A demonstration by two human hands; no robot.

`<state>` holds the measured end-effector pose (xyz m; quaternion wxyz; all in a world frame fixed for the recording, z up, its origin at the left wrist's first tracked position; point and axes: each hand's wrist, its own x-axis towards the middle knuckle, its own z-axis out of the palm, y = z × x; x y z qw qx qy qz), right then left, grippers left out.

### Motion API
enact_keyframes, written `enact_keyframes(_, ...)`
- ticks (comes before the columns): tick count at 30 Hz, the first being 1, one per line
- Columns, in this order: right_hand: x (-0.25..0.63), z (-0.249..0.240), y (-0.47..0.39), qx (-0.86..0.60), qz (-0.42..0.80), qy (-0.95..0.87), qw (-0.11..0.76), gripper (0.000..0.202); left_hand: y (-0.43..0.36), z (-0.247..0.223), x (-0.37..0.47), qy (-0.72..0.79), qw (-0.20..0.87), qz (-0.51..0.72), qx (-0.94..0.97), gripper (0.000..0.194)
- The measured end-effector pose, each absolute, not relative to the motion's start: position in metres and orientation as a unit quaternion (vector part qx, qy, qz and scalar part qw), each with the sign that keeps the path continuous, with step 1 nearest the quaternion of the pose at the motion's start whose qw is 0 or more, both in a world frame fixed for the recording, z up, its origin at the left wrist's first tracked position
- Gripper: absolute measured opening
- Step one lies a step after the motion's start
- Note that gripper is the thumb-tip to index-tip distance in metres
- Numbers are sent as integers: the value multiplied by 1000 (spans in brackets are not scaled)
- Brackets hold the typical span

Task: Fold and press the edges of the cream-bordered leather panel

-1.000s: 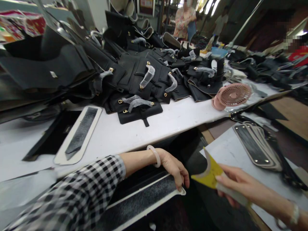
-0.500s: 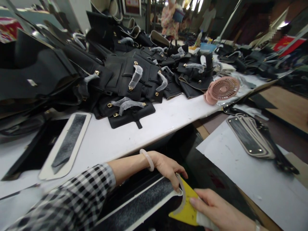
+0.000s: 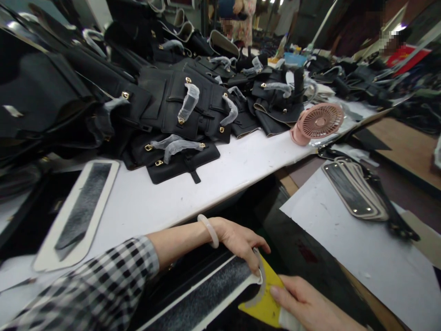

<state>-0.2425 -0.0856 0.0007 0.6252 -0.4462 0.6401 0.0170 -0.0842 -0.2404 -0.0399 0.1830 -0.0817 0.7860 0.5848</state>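
Note:
A long dark panel with white edges [image 3: 210, 294] lies at the bottom centre, over black material. My left hand [image 3: 241, 241], with a pale bangle at the wrist, reaches over the panel's far right end and grips that end between its fingers. Against the same end rests a yellow scraper-like sheet [image 3: 267, 294] with a curved greyish edge. My right hand [image 3: 299, 296] pinches this sheet from the right, thumb on top. Something whitish shows under the right hand's fingers; what it is cannot be made out.
Black bags [image 3: 165, 101] with wrapped handles are heaped on the white table [image 3: 165, 197]. A similar white-edged panel [image 3: 81, 207] lies at left. A pink fan [image 3: 319, 123] stands at the table's edge. Stacked pieces [image 3: 351, 188] lie on white paper at right. A person [image 3: 243, 23] is behind.
The view has shifted slightly, so the bags and left panel sit further left and a little higher. Both hands keep their holds, with the yellow sheet at nearly the same place on the panel's end.

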Motion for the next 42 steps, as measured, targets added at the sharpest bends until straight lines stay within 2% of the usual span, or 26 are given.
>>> enact_keyframes(12, -234, -17, -69, -374, -73, 681, 626, 82, -239, -39, -82, 774, 160, 605, -96, 92)
enact_keyframes(16, -235, -25, -64, -383, -77, 669, 632, 75, -239, -40, -80, 769, 156, 611, -103, 96)
enact_keyframes(20, -234, -31, -58, -429, -101, 665, 603, 68, -238, -36, -79, 752, 152, 633, -105, 100)
enact_keyframes(24, -226, -33, -58, -391, -96, 684, 609, 70, -236, -37, -77, 745, 138, 643, -115, 102)
enact_keyframes(30, -212, -33, -64, -348, -89, 703, 614, 73, -232, -53, -72, 581, 63, 802, -125, 111)
enact_keyframes(32, -206, -36, -65, -329, -97, 706, 619, 72, -230, -55, -70, 540, 13, 831, -132, 104)
enact_keyframes(35, -194, -40, -64, -306, -125, 701, 632, 74, -228, -49, -63, 616, -20, 767, -179, 89)
enact_keyframes(42, -165, -57, -58, -257, -216, 672, 660, 77, -215, -17, -54, 731, 18, 622, -278, 103)
